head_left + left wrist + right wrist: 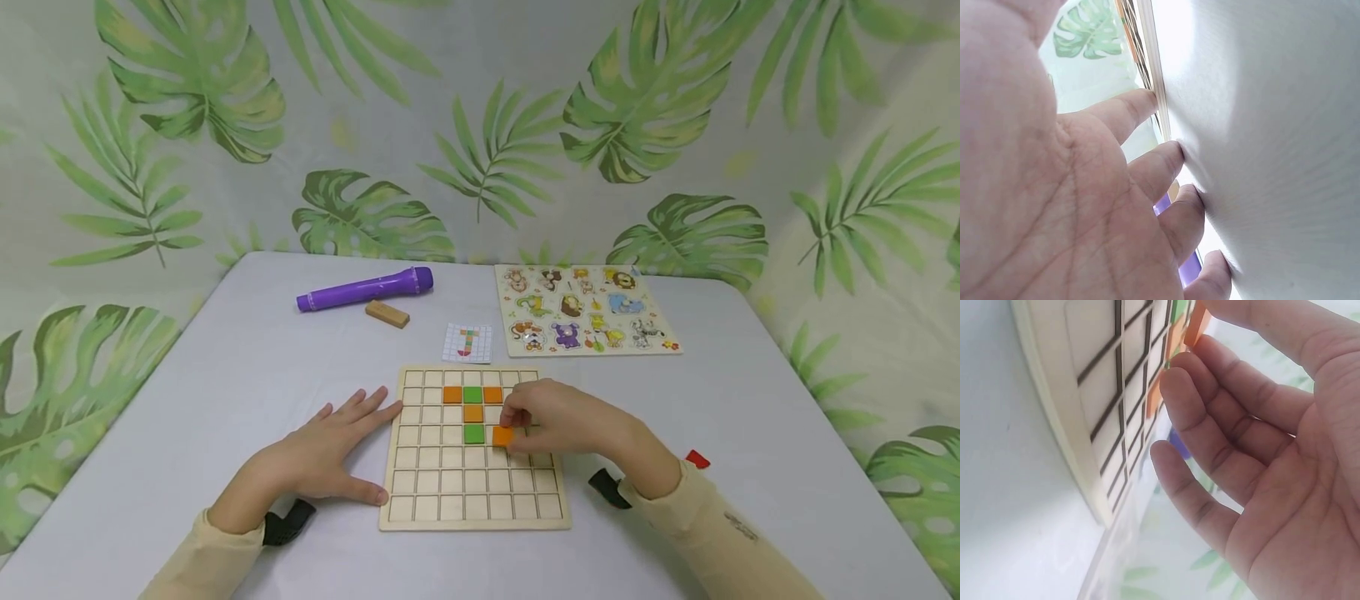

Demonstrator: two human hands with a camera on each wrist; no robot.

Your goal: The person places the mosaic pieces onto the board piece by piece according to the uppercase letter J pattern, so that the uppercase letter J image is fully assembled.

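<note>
A wooden grid board (450,507) lies flat on the table, with orange and green square tiles in its upper cells. My right hand (562,417) is over the board's right half and pinches an orange square tile (502,437) between thumb and finger; in the right wrist view that tile (1197,324) is tilted off the board. Just left of it sits a green tile (474,434), under an orange tile (473,413). My left hand (330,450) rests spread on the table, fingertips touching the board's left edge. In the left wrist view its fingers (1157,169) are straight.
Behind the board lies a small pattern card (467,343) with a coloured J-like shape. An animal puzzle board (592,312) is at the back right. A purple microphone (365,290) and a wooden block (387,314) lie back left. A red piece (698,459) is beside my right forearm.
</note>
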